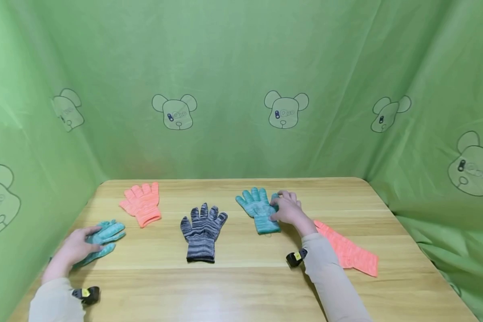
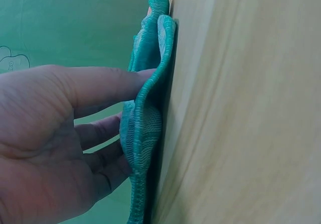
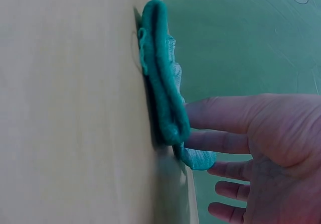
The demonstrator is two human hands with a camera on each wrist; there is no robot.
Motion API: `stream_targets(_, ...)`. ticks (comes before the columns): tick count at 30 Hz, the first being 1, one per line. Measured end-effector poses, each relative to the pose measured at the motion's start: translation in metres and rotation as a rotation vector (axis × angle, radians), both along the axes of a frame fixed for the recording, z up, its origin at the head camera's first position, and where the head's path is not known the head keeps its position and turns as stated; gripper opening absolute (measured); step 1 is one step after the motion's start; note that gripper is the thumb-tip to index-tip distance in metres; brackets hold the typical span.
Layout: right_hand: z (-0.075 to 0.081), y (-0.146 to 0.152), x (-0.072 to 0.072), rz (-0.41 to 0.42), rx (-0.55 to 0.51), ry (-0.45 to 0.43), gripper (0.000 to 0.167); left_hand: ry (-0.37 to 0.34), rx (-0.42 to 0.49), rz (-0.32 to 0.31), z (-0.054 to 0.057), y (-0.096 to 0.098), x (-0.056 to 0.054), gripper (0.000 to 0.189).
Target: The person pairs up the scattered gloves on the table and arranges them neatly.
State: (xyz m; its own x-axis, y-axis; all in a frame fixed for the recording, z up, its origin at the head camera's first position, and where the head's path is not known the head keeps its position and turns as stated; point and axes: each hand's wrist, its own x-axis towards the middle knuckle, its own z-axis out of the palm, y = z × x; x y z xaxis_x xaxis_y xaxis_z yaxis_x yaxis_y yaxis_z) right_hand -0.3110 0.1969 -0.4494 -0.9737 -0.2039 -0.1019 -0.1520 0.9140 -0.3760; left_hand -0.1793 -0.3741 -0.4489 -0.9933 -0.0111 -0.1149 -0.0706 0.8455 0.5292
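My left hand (image 1: 77, 246) rests on a teal knitted glove (image 1: 110, 232) at the table's left side. The left wrist view shows the thumb and fingertips spread apart and touching this glove (image 2: 145, 133), whose edge lifts slightly off the wood. Toward the right, my right hand (image 1: 287, 209) touches the thumb side of a second teal glove (image 1: 259, 210), which lies flat with fingers pointing away. In the right wrist view the thumb and index finger are nearly straight beside its cuff (image 3: 163, 83); the other fingers stand loosely apart.
A grey-and-black striped glove (image 1: 202, 235) lies mid-table between the hands. One coral glove (image 1: 142, 203) is at the back left. Another coral glove (image 1: 354, 255) lies partly hidden under the right forearm. Green curtains (image 1: 233, 147) enclose the wooden table (image 1: 245, 290) behind and at both sides.
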Motion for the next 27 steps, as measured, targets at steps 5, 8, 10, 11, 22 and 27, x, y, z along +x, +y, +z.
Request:
stream_targets(5, 0.002, -0.002, 0.004, 0.007, 0.001, 0.005, 0.05, 0.004, 0.003, 0.03, 0.001, -0.001, 0.001, 0.061)
stream_targets(8, 0.0, -0.002, 0.006, 0.011, 0.013, 0.019, 0.051, 0.009, 0.01, 0.053, 0.0, -0.003, 0.001, 0.057)
stream_targets(10, -0.001, -0.002, 0.008, 0.017, 0.025, 0.033, 0.051, 0.017, 0.019, 0.059, 0.0, -0.003, 0.0, 0.055)
stream_targets(11, -0.001, -0.001, 0.009, 0.021, 0.03, 0.04, 0.05, 0.02, 0.023, 0.062, -0.001, -0.003, 0.0, 0.053)
stream_targets(22, 0.0, -0.002, 0.015, 0.024, 0.041, 0.052, 0.05, 0.037, 0.061, 0.093, -0.001, -0.001, -0.002, 0.044)
stream_targets(27, 0.0, -0.002, 0.016, 0.024, 0.038, 0.054, 0.05, 0.054, 0.071, 0.096, 0.0, 0.001, 0.0, 0.042)
